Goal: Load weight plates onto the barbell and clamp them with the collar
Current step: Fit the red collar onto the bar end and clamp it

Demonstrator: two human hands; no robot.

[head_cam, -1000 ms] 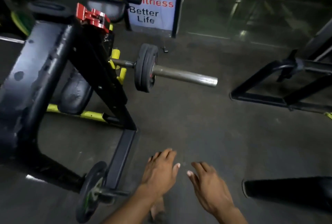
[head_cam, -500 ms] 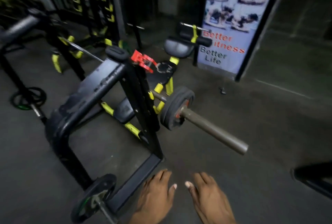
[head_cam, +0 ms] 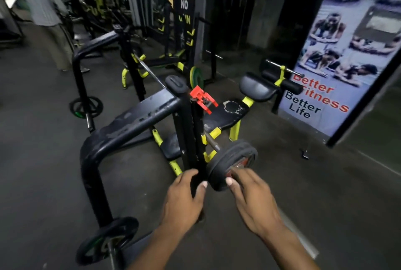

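- Weight plates point(head_cam: 233, 166) already on the barbell point(head_cam: 211, 143), pushed up near the black rack upright point(head_cam: 188, 135); the sleeve end runs under the right hand, mostly hidden.
- Red collar point(head_cam: 202, 99) sits on top of the rack, well apart from the plates, not clamped.
- Left hand point(head_cam: 184, 202): grip spread, fingers relaxed, holding nothing, in front of the upright.
- Right hand point(head_cam: 252, 199): grip spread, empty, fingertips at the plate's face; can't tell if touching.
- Risk: plates are unclamped, so a tilt or bump of the bar could slide them outward.
- Risk: spare plate point(head_cam: 107, 240) on the low peg near the forearm is a snag point.
- Dim, blurred light makes misjudged reaches likelier.
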